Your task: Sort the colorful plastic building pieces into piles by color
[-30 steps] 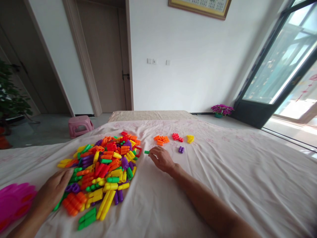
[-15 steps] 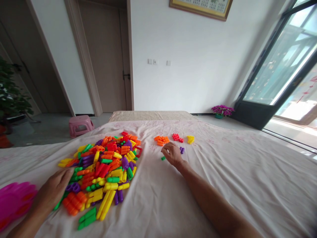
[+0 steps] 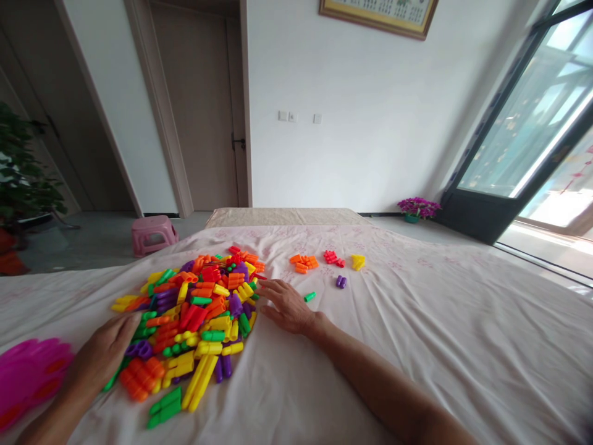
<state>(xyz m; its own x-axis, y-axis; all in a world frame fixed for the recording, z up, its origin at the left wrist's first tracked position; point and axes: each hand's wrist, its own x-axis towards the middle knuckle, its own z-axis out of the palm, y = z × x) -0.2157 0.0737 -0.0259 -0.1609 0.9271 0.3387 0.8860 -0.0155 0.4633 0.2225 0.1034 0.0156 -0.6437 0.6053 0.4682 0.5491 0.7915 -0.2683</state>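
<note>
A heap of bullet-shaped plastic building blocks (image 3: 197, 318) in red, orange, yellow, green and purple lies on the cloth. Against its left side rests my left hand (image 3: 106, 346), fingers stretched forward and their tips partly hidden. My right hand (image 3: 288, 306) is at the heap's right edge, fingers apart, beside a red piece (image 3: 260, 277) it partly covers. Apart from the heap lie a green block (image 3: 310, 297), a purple block (image 3: 341, 282), an orange group (image 3: 303, 263), a red group (image 3: 332, 257) and a yellow group (image 3: 357, 262).
A pink flower-shaped plastic tray (image 3: 28, 377) sits at the left. A pale, wrinkled cloth (image 3: 417, 346) covers the broad surface. Beyond it stand a pink stool (image 3: 154, 235) and a pot of purple flowers (image 3: 418, 209).
My right hand has moved left from the small green block to the heap's edge, its fingers now spread. The green and purple blocks are in full view. My left hand stays put.
</note>
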